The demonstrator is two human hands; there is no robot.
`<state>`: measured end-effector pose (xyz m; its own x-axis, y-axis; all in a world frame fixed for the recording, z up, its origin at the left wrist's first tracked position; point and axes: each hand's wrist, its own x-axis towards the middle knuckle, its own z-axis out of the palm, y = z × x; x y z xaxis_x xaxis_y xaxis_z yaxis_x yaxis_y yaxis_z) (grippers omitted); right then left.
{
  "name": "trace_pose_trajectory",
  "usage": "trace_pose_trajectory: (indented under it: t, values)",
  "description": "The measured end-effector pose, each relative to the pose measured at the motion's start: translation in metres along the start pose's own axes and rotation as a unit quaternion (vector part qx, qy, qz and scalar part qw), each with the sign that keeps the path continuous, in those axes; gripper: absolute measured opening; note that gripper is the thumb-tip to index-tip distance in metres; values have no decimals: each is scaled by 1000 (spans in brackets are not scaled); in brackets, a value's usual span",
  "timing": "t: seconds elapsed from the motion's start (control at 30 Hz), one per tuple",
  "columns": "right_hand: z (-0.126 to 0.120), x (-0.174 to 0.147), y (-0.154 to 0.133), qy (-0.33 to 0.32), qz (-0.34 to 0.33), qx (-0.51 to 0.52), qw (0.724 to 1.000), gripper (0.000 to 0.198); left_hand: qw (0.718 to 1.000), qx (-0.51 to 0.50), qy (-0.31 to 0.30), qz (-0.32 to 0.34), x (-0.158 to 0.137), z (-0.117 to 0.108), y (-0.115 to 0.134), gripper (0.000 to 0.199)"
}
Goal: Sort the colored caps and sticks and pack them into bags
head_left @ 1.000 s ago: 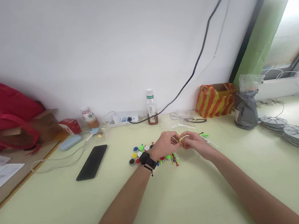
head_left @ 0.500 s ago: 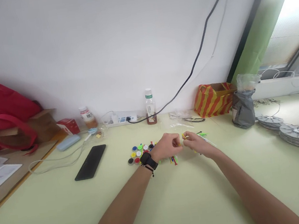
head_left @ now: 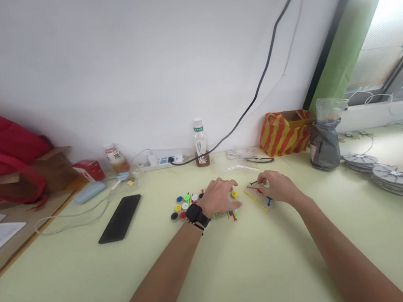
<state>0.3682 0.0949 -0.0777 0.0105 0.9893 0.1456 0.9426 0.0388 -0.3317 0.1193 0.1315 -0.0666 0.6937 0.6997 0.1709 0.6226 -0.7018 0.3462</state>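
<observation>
1. By the left hand (head_left: pixel 215 197), a small round yellow plastic piece (head_left: pixel 235 194) is framed between released, parted fingers; contact cannot be told.
2. The right hand (head_left: pixel 279 186) is held low with curled fingers, just beside a thin straight yellow stick (head_left: pixel 256 200); whether anything is grasped cannot be told.
3. The stick is carried by the pale-green counter (head_left: pixel 239 270).

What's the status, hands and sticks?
Left hand open beside yellow disc. Right hand at sticks, grip unclear. Sticks loose on table. Left hand partly hides other discs.
</observation>
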Motion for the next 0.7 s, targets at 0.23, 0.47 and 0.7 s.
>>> trace_pose_trajectory:
  t: [0.23,0.47,0.7]
  values:
    - [-2,-3,2,-50,-16,1,999,9,997,59,-56,13,-3,-7,-1,69]
    - [-2,1,-6,-24,-47,129,990,13,998,28,-57,22,-3,-17,-5,72]
    - [-8,-7,-45,-45,-35,447,893,10,978,-183,77,70,1,-22,11,42]
